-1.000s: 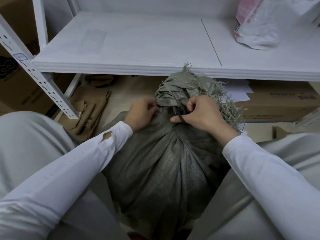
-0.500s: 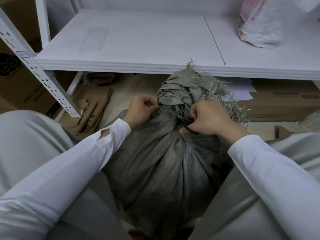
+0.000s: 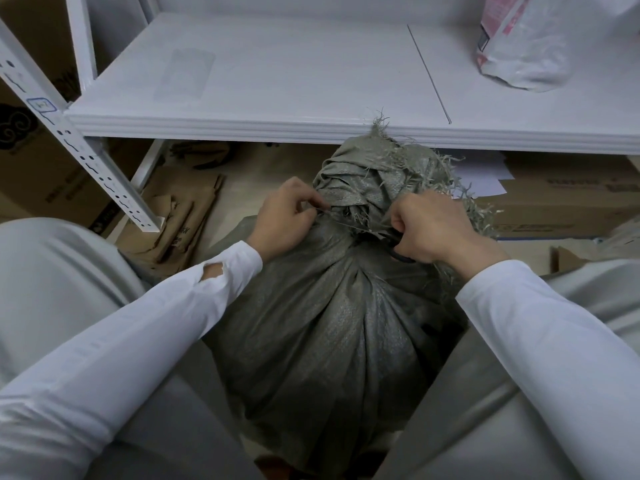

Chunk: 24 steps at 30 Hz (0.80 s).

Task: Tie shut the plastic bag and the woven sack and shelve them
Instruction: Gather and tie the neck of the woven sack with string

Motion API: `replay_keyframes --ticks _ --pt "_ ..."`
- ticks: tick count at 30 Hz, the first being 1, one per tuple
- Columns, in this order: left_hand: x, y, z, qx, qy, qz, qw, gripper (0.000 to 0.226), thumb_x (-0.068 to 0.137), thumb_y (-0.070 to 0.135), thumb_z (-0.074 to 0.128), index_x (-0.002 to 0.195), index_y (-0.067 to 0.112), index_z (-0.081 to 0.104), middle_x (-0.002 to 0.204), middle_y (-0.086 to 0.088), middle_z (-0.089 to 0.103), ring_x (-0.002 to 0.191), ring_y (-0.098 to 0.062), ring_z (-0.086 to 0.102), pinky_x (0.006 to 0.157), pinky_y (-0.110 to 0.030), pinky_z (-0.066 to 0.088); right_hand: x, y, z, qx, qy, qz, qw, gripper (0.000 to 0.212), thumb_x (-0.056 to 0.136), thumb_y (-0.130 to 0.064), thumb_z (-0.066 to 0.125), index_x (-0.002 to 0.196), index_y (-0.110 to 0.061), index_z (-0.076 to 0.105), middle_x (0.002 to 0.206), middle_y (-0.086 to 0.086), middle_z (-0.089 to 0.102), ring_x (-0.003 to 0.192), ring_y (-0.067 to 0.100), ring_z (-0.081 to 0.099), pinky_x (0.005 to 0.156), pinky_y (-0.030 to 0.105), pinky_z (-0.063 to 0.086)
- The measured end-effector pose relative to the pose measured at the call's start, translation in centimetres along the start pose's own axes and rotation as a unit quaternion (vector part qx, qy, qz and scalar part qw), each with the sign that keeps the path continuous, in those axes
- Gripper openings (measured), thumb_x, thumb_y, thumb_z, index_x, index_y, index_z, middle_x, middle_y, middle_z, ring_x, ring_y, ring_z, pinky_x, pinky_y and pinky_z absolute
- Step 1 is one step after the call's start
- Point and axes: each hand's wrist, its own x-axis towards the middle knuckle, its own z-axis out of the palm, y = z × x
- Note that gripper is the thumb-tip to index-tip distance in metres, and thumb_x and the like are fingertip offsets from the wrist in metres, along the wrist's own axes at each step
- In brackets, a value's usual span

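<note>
A grey-green woven sack (image 3: 322,327) stands on the floor between my knees, its frayed mouth (image 3: 374,171) gathered into a bunch. A thin dark tie (image 3: 341,221) runs around the sack's neck. My left hand (image 3: 284,216) pinches one end of the tie at the left of the neck. At the right of the neck, my right hand (image 3: 433,230) is closed on the other end, a dark loop showing under its fingers. The white and pink plastic bag (image 3: 523,43) sits on the white shelf (image 3: 277,77) at the far right.
The shelf's front edge (image 3: 242,128) runs just beyond the sack's top. A perforated white upright (image 3: 79,147) slants at the left. Flattened brown cardboard (image 3: 180,216) lies on the floor under the shelf. Cardboard boxes (image 3: 561,202) and white paper (image 3: 481,178) sit at the right.
Both hands have drawn apart, the left one pulling the tie's end out to the left and the right one shifting right and down. The tie now shows stretched across the neck.
</note>
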Motion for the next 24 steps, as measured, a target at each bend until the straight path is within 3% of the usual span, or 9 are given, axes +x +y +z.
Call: replay_keyframes --ticks 3,7,11,15,24 --pt "-0.3 -0.1 -0.1 0.074 -0.038 -0.005 0.997 0.02 0.082 0.016 0.058 0.093 0.026 0.072 0.099 0.006 0.05 0.074 -0.01 0.051 0.075 -0.03 0.047 0.2 0.2 0.3 0.002 -0.005 0.006 1.0 0.016 0.066 -0.004 0.062 0.06 -0.016 0.052 0.065 0.002 0.055 0.07 0.028 0.055 0.049 0.024 0.03" --pt "-0.4 0.0 -0.3 0.166 -0.043 -0.011 0.985 0.014 0.086 0.029 0.059 0.088 0.019 0.069 0.1 0.001 0.05 0.086 -0.02 0.056 0.076 -0.035 0.049 0.5 0.5 0.4 0.03 -0.003 0.012 0.999 0.021 0.064 0.0 0.059 0.057 -0.017 0.049 0.064 0.001 0.054 0.068 0.028 0.055 0.05 0.025 0.033" --pt "0.0 -0.3 -0.2 0.168 -0.026 -0.027 0.985 0.018 0.087 0.03 0.061 0.084 0.016 0.071 0.095 -0.001 0.061 0.085 -0.022 0.059 0.078 -0.041 0.051 0.4 0.2 0.5 0.088 -0.026 0.023 0.996 0.021 0.065 -0.001 0.06 0.056 -0.016 0.049 0.063 0.0 0.053 0.068 0.027 0.054 0.051 0.024 0.032" --pt "0.2 -0.9 0.0 0.135 -0.014 -0.064 0.989 0.017 0.084 0.033 0.067 0.078 0.018 0.07 0.089 0.002 0.07 0.082 -0.019 0.062 0.076 -0.042 0.054 0.1 -0.7 0.5 0.059 -0.009 0.018 0.998 0.017 0.066 -0.006 0.063 0.06 -0.018 0.053 0.07 0.004 0.056 0.074 0.031 0.056 0.058 0.03 0.038" --pt "-0.2 -0.3 -0.1 0.107 0.004 -0.031 0.994 0.006 0.087 0.025 0.066 0.084 0.02 0.065 0.075 0.005 0.062 0.072 -0.018 0.059 0.072 -0.037 0.053 0.2 -1.8 0.1 -0.045 0.054 0.012 0.997 0.01 0.075 -0.007 0.065 0.082 -0.012 0.061 0.086 0.01 0.06 0.084 0.035 0.062 0.062 0.032 0.038"
